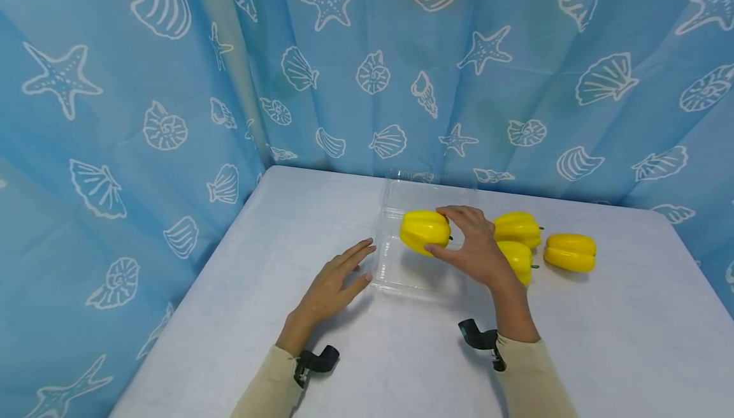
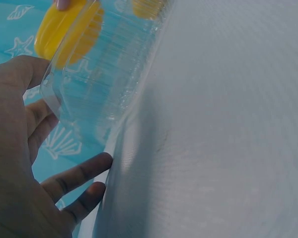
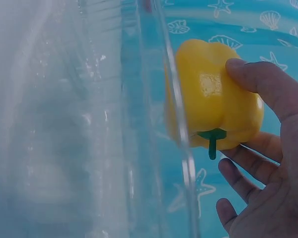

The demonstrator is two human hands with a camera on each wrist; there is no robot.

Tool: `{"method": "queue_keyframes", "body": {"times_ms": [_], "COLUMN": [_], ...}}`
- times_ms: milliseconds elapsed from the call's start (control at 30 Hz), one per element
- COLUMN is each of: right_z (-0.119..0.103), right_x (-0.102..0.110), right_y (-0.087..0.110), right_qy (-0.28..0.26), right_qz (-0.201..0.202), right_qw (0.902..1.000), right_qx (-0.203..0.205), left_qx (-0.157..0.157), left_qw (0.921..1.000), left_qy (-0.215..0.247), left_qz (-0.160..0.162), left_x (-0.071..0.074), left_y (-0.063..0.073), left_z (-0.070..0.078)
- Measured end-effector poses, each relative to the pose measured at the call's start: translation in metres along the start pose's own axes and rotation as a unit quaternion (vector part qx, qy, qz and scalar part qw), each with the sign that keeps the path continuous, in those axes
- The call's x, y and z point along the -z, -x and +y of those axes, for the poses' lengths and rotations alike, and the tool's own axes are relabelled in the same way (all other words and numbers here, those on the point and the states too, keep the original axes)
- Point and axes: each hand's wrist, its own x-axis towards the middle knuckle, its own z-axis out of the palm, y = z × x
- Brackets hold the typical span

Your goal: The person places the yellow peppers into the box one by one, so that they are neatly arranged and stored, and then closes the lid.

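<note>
My right hand (image 1: 473, 246) grips a yellow bell pepper (image 1: 425, 232) between thumb and fingers, above a clear plastic clamshell container (image 1: 401, 287). In the right wrist view the pepper (image 3: 203, 89) has its green stem pointing down the frame, partly behind the container's clear wall (image 3: 181, 148). My left hand (image 1: 335, 287) is beside the container's left side, fingers spread and holding nothing. Its upper fingers are right at the clear rim in the left wrist view, where its lower fingertips (image 2: 105, 161) are close to the white tabletop.
To the right of the container, on the white table (image 1: 631, 341), lie a yellow pepper (image 1: 517, 227), another pepper (image 1: 518, 259) partly behind my right hand, and a third pepper (image 1: 570, 253). The container's lid (image 1: 430, 195) lies folded back toward the blue shell-patterned curtain (image 1: 367, 118).
</note>
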Motion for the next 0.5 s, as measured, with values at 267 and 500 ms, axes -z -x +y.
{"method": "queue_keyframes", "body": {"times_ms": [267,500], "right_z": [0.0,-0.001], "right_x": [-0.008,-0.018], "right_y": [-0.006,-0.01], "right_qy": [0.007,0.008], "right_qz": [-0.011,-0.021], "right_qw": [0.9999,0.9997], "right_qx": [0.002,0.0], "left_qx": [0.006,0.001], "left_qw": [1.0,1.0], "left_qy": [-0.003,-0.005], "left_qz": [-0.001,-0.003], "left_x": [0.001,0.0], "left_y": [0.0,-0.001], "left_z": [-0.001,-0.002]}}
